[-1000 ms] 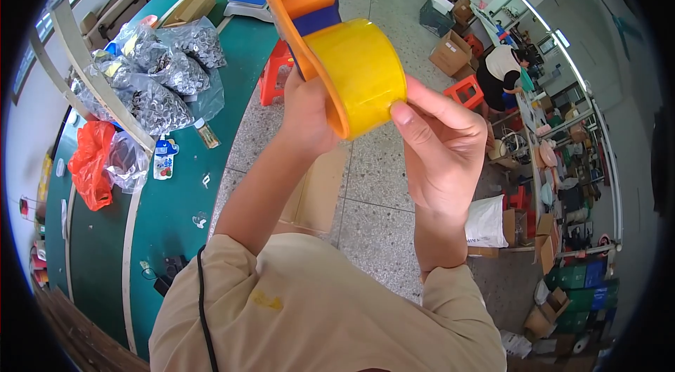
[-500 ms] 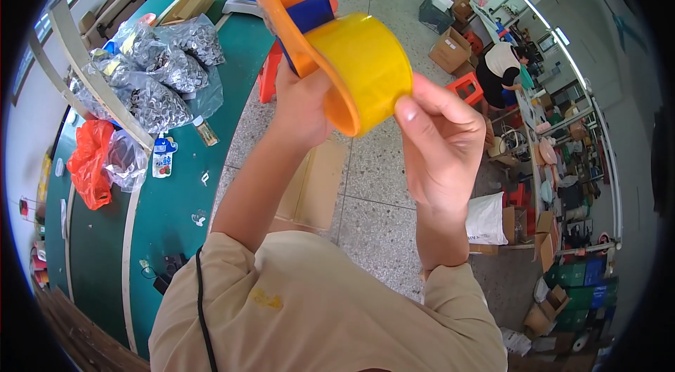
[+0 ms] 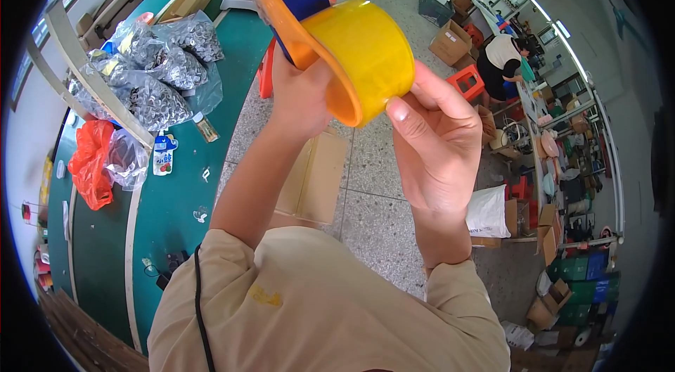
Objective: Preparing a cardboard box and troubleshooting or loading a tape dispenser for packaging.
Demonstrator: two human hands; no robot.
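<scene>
A tape dispenser (image 3: 301,47) with an orange side plate and dark blue parts is held up in front of me. On it sits a thick roll of yellow packing tape (image 3: 373,55). My left hand (image 3: 301,94) is closed round the dispenser from behind and below, its fingers mostly hidden by the orange plate. At the roll's right side, my right hand (image 3: 439,143) pinches the tape's edge between thumb and fingertips. Whether a loose tape end is between them I cannot tell.
On the green table (image 3: 179,196) to my left lie clear bags of metal parts (image 3: 158,94), a red plastic bag (image 3: 93,161) and a small pouch (image 3: 164,152). Flattened cardboard (image 3: 313,182) is on the floor below. A person (image 3: 503,66) bends over a cluttered bench at the right.
The dispenser and tape roll have risen slightly, with the dispenser shifting a little left. My right thumb has moved slightly left along the roll's lower edge, still pinching.
</scene>
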